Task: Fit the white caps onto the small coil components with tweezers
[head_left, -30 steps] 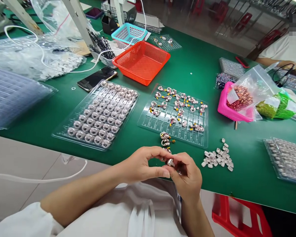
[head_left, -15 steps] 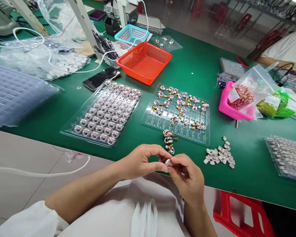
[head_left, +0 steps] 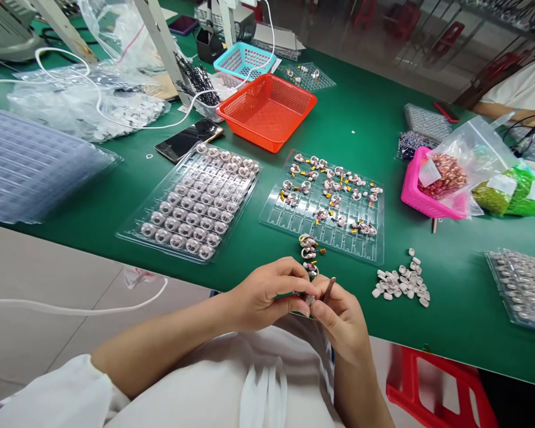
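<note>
The fingers (head_left: 289,285) of left hand (head_left: 267,297) and right hand (head_left: 346,324) pinch one small part (head_left: 310,299); from the right, a brown strip (head_left: 329,289) points to one o'clock.

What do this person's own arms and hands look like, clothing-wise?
The left hand and right hand are bare, with no gloves or watch visible. A loose white sleeve covers the upper left arm; the right sleeve is out of view.

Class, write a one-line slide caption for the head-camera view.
Left hand and right hand hold a small part by the near edge of a green table, white pieces at right.
</note>
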Demonstrator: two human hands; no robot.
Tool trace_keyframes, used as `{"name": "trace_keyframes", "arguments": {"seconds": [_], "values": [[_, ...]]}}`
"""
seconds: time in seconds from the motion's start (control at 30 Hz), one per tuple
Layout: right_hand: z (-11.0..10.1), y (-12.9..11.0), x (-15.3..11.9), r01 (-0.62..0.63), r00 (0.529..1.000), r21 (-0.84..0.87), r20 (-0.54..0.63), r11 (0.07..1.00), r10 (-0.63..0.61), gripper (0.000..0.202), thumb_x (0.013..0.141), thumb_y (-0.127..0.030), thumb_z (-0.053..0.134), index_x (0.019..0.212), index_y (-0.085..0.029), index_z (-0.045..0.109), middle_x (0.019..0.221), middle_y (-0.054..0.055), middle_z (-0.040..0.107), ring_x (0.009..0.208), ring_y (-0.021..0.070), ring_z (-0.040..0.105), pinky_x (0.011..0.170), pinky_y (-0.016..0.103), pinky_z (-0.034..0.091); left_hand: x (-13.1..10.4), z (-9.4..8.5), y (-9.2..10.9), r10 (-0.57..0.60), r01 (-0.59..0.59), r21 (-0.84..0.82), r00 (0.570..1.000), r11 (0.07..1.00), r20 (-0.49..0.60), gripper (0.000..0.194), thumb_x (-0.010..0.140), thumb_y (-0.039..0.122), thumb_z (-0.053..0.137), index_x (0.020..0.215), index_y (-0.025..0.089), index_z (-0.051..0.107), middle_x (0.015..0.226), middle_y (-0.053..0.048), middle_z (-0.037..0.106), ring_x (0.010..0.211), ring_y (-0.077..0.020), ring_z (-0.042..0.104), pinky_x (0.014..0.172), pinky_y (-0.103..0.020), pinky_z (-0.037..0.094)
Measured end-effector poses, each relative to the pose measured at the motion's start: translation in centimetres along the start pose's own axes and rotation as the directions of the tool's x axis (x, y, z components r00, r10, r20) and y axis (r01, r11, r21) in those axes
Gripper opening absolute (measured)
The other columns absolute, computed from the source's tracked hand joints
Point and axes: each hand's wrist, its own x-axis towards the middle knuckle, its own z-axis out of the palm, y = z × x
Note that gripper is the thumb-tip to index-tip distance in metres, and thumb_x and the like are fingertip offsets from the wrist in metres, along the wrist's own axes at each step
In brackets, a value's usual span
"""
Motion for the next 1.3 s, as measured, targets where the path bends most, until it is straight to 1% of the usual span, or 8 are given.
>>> {"name": "trace_keyframes", "arguments": {"seconds": [0.27, 0.43, 0.57, 0.7, 0.83, 0.97, 1.13, 1.3], "values": [[0.1, 0.8, 0.0, 0.003, 1.000, 0.172, -0.031, 0.985, 0.003, 0.024, 0.089, -0.043, 0.070, 0.083, -0.020, 0.067, 0.074, 0.000, 0.050, 0.067, 0.0149, 0.045, 0.061, 0.027, 0.038, 0.3, 0.9, -0.4, 0.085, -0.084, 0.025, 0.996, 0.996, -0.032, 0.020, 0.097, 0.026, 0.061, 0.112, 0.020, 0.073, 0.095, -0.011, 0.069, 0.089, -0.0196, 0.066, 0.081, -0.029, 0.055], [0.1, 1.0, -0.1, -0.029, 0.996, 0.288, -0.067, 0.957, 0.050, 0.027, 0.084, -0.045, 0.074, 0.082, -0.020, 0.066, 0.073, 0.000, 0.050, 0.060, 0.0120, 0.041, 0.054, 0.024, 0.035, 1.0, 1.4, -0.3, 0.078, -0.078, 0.002, 0.996, 0.997, -0.045, 0.019, 0.096, 0.025, 0.063, 0.110, 0.018, 0.073, 0.096, -0.012, 0.069, 0.091, -0.0202, 0.066, 0.083, -0.029, 0.055], [-0.4, 1.2, -0.3, -0.092, 0.984, 0.343, -0.111, 0.935, 0.137, 0.035, 0.081, -0.051, 0.075, 0.080, -0.019, 0.062, 0.066, -0.003, 0.042, 0.049, 0.0080, 0.030, 0.046, 0.022, 0.027, 1.8, 1.5, -0.1, -0.034, 0.034, -0.067, 0.999, 0.997, 0.008, 0.024, 0.093, 0.035, 0.068, 0.112, 0.021, 0.073, 0.100, -0.011, 0.072, 0.095, -0.0210, 0.068, 0.086, -0.030, 0.055], [-1.3, 1.1, -0.2, -0.028, 0.982, 0.383, -0.164, 0.923, 0.097, 0.035, 0.082, -0.050, 0.075, 0.076, -0.019, 0.058, 0.071, -0.003, 0.042, 0.046, 0.0054, 0.025, 0.043, 0.021, 0.022, 2.3, 1.5, -0.1, -0.176, 0.178, -0.060, 0.984, 0.982, 0.040, 0.041, 0.083, 0.035, 0.079, 0.120, 0.021, 0.067, 0.103, -0.008, 0.074, 0.093, -0.0207, 0.068, 0.089, -0.032, 0.054], [-1.7, 0.8, 0.1, -0.021, 0.977, 0.394, -0.189, 0.919, 0.103, 0.035, 0.081, -0.050, 0.075, 0.076, -0.020, 0.058, 0.073, -0.002, 0.043, 0.047, 0.0062, 0.027, 0.043, 0.022, 0.022, 2.6, 1.9, -0.4, -0.234, 0.237, -0.105, 0.971, 0.966, 0.043, 0.027, 0.086, 0.023, 0.074, 0.112, 0.019, 0.070, 0.100, -0.007, 0.075, 0.088, -0.0181, 0.069, 0.084, -0.029, 0.056], [-1.7, 0.7, 0.4, -0.040, 0.977, 0.443, -0.170, 0.896, 0.127, 0.034, 0.082, -0.049, 0.075, 0.075, -0.019, 0.059, 0.070, -0.003, 0.041, 0.047, 0.0062, 0.027, 0.043, 0.022, 0.022, 2.9, 2.0, -0.6, -0.269, 0.269, -0.132, 0.963, 0.954, 0.020, 0.019, 0.087, 0.022, 0.070, 0.105, 0.017, 0.073, 0.095, -0.008, 0.076, 0.088, -0.0194, 0.069, 0.083, -0.030, 0.056], [-1.9, 0.7, 0.4, -0.067, 0.966, 0.466, -0.191, 0.882, 0.175, 0.029, 0.082, -0.045, 0.076, 0.079, -0.019, 0.063, 0.076, 0.000, 0.047, 0.050, 0.0071, 0.035, 0.043, 0.021, 0.023, 3.0, 1.5, -0.3, -0.354, 0.350, -0.151, 0.935, 0.924, 0.003, 0.021, 0.089, 0.025, 0.067, 0.105, 0.013, 0.073, 0.098, -0.010, 0.076, 0.090, -0.0200, 0.070, 0.083, -0.030, 0.056], [-1.6, 0.6, 0.3, -0.135, 0.956, 0.460, -0.170, 0.877, 0.237, 0.036, 0.078, -0.050, 0.078, 0.078, -0.018, 0.062, 0.069, -0.001, 0.047, 0.050, 0.0077, 0.031, 0.043, 0.022, 0.023, 2.9, 1.6, -0.2, -0.422, 0.417, -0.157, 0.906, 0.895, -0.001, 0.020, 0.093, 0.026, 0.059, 0.104, 0.014, 0.071, 0.102, -0.010, 0.076, 0.092, -0.0197, 0.070, 0.085, -0.031, 0.055]]}}
